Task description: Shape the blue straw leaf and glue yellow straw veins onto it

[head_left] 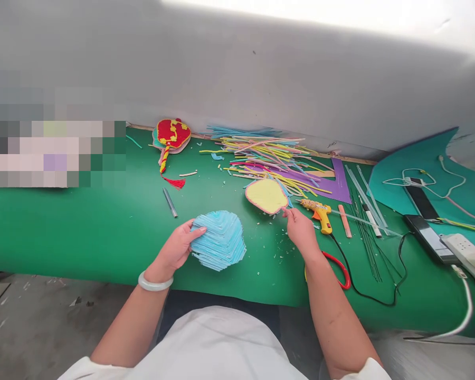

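My left hand (177,244), with a white bangle on the wrist, grips the left edge of a light blue panel (220,241) built from rows of fuzzy stems. Its outline is roughly round with ragged ends, and it is held over the near edge of the table. At the lower right rim of a pale yellow panel (266,195) edged in pink, the fingers of my right hand (300,229) are closed. That panel is beside the pile of chenille stems (269,155). Just right of my right hand lies a yellow glue gun (320,214) with an orange trigger.
A red and yellow fan (173,134) with a tassel lies at the back. Red-handled scissors (342,272) are partly under my right forearm. A marker (169,202), green wires (367,237), a phone-like black device (429,237) and a power strip (465,248) lie on the green table (83,227).
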A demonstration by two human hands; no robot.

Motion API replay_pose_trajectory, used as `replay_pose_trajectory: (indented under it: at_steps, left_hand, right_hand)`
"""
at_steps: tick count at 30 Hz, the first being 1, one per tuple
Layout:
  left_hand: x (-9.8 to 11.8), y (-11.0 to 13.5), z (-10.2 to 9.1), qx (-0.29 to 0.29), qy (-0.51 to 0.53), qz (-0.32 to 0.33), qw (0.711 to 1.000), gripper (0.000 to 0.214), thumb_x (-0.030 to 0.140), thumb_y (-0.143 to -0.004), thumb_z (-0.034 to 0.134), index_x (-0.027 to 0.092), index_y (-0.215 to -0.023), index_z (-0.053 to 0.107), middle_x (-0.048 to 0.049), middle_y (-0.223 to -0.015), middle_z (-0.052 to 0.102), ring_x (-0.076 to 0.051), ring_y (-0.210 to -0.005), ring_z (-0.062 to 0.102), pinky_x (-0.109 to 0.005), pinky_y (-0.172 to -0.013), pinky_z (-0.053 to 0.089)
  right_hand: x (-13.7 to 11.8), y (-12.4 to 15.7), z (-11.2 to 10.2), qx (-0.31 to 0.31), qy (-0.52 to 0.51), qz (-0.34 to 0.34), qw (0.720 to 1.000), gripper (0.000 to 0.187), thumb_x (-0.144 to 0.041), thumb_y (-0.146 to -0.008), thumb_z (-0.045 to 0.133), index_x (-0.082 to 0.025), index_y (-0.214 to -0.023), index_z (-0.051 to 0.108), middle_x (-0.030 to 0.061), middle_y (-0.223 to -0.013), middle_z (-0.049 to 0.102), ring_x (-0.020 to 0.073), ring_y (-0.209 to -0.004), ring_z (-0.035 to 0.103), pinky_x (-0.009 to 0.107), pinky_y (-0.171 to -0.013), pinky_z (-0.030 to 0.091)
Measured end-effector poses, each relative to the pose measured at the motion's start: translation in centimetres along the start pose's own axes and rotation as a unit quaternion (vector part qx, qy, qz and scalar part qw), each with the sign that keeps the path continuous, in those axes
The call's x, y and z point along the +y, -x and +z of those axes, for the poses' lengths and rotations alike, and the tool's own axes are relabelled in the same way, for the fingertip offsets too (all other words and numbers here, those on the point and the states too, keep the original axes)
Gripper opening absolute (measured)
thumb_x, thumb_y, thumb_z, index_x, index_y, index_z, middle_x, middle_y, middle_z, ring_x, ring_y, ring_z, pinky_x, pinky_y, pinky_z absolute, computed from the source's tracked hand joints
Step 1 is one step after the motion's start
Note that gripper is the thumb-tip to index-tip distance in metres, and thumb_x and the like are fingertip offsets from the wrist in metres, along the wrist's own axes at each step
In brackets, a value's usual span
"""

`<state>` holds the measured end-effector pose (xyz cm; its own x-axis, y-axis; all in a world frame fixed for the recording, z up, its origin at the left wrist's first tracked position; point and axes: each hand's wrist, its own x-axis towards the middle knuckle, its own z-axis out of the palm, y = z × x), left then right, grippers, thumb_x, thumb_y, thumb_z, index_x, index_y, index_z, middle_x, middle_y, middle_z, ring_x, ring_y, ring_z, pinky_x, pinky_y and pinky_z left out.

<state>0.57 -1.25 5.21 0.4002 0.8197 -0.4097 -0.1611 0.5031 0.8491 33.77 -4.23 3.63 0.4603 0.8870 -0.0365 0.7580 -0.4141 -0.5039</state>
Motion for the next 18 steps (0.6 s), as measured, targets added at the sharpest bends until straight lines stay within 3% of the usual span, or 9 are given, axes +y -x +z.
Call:
replay_pose_trajectory:
  at_steps: [6, 8, 11, 13, 15, 18]
  left_hand:
    - [-1.0, -3.0, 3.8, -0.079, -0.107, 0.0, 0.991, 0.037, 0.043, -0.077, 0.072, 0.017, -0.102, 0.067, -0.0094, -0.098, 0.075, -0.025, -0.088, 0.07, -0.039, -0.078, 0.056]
    - [-1.3, -4.1, 4.7, -0.057, -0.189, 0.031, 0.98, 0.034, 0.042, -0.076, 0.072, 0.017, -0.099, 0.067, -0.0087, -0.097, 0.074, -0.025, -0.087, 0.07, -0.04, -0.077, 0.056]
    - [-1.3, -4.6, 5.0, 0.031, -0.253, 0.083, 0.963, 0.033, 0.035, -0.075, 0.072, 0.02, -0.104, 0.064, -0.0099, -0.115, 0.069, -0.026, -0.102, 0.066, -0.042, -0.089, 0.052]
    - [-1.0, -4.0, 4.9, 0.093, -0.273, 0.113, 0.951, 0.035, 0.032, -0.078, 0.068, 0.022, -0.111, 0.062, -0.0109, -0.127, 0.062, -0.027, -0.114, 0.06, -0.044, -0.098, 0.046]
    - [-0.6, -2.8, 5.0, 0.135, -0.299, 0.14, 0.934, 0.031, 0.035, -0.083, 0.064, 0.022, -0.112, 0.062, -0.0104, -0.126, 0.063, -0.027, -0.115, 0.059, -0.045, -0.101, 0.044]
    - [-0.6, -1.0, 5.9, 0.062, -0.244, 0.132, 0.959, 0.034, 0.042, -0.085, 0.063, 0.022, -0.112, 0.063, -0.0098, -0.12, 0.068, -0.027, -0.111, 0.064, -0.043, -0.097, 0.049]
  right_hand:
    - [-0.6, 1.9, -1.6, -0.036, -0.149, -0.007, 0.988, 0.052, -0.059, -0.096, 0.03, -0.019, -0.085, 0.06, -0.0045, -0.056, 0.043, 0.0111, -0.048, 0.038, 0.023, -0.046, 0.028]
    - [-1.2, 2.8, -2.3, -0.035, -0.213, -0.005, 0.976, 0.05, -0.062, -0.094, 0.035, -0.019, -0.084, 0.06, -0.0057, -0.055, 0.039, 0.0105, -0.047, 0.034, 0.023, -0.044, 0.026]
    - [-2.0, 4.2, -3.3, -0.016, -0.241, 0.005, 0.97, 0.05, -0.065, -0.092, 0.039, -0.02, -0.083, 0.061, -0.0058, -0.055, 0.039, 0.0106, -0.047, 0.034, 0.023, -0.045, 0.026]
    - [-2.7, 5.3, -3.3, -0.002, -0.23, 0.007, 0.973, 0.049, -0.063, -0.093, 0.037, -0.021, -0.084, 0.061, -0.006, -0.054, 0.04, 0.0109, -0.047, 0.035, 0.023, -0.046, 0.029]
    - [-3.6, 6.4, -2.6, 0.003, -0.223, 0.0, 0.975, 0.048, -0.061, -0.095, 0.036, -0.021, -0.088, 0.061, -0.0061, -0.053, 0.041, 0.0114, -0.047, 0.037, 0.023, -0.048, 0.03]
    - [-5.5, 8.2, -0.2, -0.005, -0.2, -0.038, 0.979, 0.046, -0.056, -0.099, 0.033, -0.021, -0.096, 0.064, -0.0015, -0.061, 0.057, 0.0137, -0.053, 0.05, 0.024, -0.053, 0.035]
